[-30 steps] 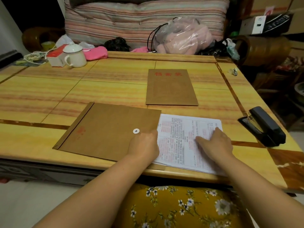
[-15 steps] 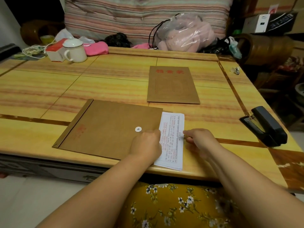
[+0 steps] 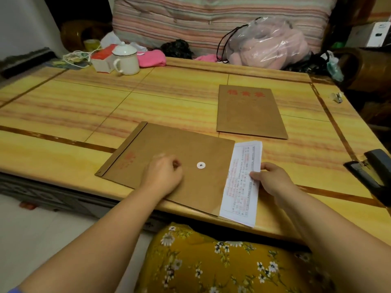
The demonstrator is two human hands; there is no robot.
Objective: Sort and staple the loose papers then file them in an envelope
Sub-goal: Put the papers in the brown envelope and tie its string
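Observation:
A brown envelope (image 3: 169, 151) with a white string button lies flat near the table's front edge. A stack of printed papers (image 3: 241, 180) sticks out of its right end by a narrow strip. My right hand (image 3: 273, 180) holds the papers' right edge with thumb and fingers. My left hand (image 3: 163, 176) rests on the envelope left of the button, its fingers curled and blurred. A second brown envelope (image 3: 249, 112) with red print lies farther back. A black stapler (image 3: 372, 174) sits at the right edge.
A white lidded mug (image 3: 125, 59), a red-and-white box (image 3: 101, 59) and a pink cloth (image 3: 151, 58) stand at the back left. A plastic bag (image 3: 268, 45) of pink fabric leans at the back. A small metal clip (image 3: 337, 97) lies at the far right.
The papers have slid left, deeper into the envelope, pushed by my right hand. My left hand has moved left from the envelope's mouth to left of the button.

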